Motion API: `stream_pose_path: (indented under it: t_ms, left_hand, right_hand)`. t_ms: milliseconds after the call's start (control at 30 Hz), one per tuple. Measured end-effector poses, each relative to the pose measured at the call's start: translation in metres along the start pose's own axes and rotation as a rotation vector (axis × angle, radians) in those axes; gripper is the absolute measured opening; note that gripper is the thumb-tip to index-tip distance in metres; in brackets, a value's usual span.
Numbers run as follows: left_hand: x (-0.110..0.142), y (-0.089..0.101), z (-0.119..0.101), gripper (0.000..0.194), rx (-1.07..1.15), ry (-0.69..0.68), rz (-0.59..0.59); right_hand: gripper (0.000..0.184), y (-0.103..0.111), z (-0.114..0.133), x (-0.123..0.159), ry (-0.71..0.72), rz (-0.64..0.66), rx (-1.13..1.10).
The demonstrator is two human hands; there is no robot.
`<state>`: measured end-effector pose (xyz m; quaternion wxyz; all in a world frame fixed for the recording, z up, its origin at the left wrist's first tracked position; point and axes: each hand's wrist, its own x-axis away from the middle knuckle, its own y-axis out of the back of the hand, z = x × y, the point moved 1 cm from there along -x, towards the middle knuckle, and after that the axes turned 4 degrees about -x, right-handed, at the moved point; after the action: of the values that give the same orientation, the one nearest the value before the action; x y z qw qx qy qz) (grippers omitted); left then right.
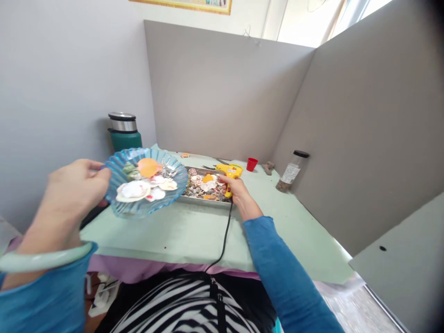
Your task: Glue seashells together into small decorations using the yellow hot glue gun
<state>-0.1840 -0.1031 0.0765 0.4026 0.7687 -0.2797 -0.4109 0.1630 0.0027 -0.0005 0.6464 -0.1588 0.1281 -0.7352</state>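
My left hand (78,189) pinches the rim of a clear blue fluted plate (118,206), raised above the table's left part and tilted toward me. On that plate lie several seashells (133,189), white, pinkish and one orange. My right hand (239,192) is wrapped round the handle of a yellow hot glue gun (229,171), its black cord (226,231) running down toward my lap. Behind the glue gun sits a metal tray (208,201) filled with small shells and pebbles; the plate hides its left end.
A green tumbler (126,138) stands at the back left. Toward the back right are a red cup (251,164), a brown lumpy piece (268,167) and a tilted clear jar (291,173) with a black lid. Grey partitions (225,92) enclose the pale green tabletop (194,231).
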Motion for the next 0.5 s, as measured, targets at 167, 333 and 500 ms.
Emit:
stream_pose_path:
  t_ms: [167,333,500]
  left_hand:
    - [-0.001,0.005,-0.094,0.039,-0.044,-0.142,-0.021]
    - [0.016,0.008,-0.157,0.030,-0.233,-0.505,-0.039]
    - [0.031,0.027,-0.189,0.024,-0.240,-0.690,-0.061]
  right_hand:
    - [0.008,0.000,0.000,0.000,-0.008,-0.002,-0.001]
    - [0.009,-0.001,0.000,0.001,0.015,0.002,-0.015]
    - [0.008,-0.002,0.001,0.002,0.024,0.004,-0.002]
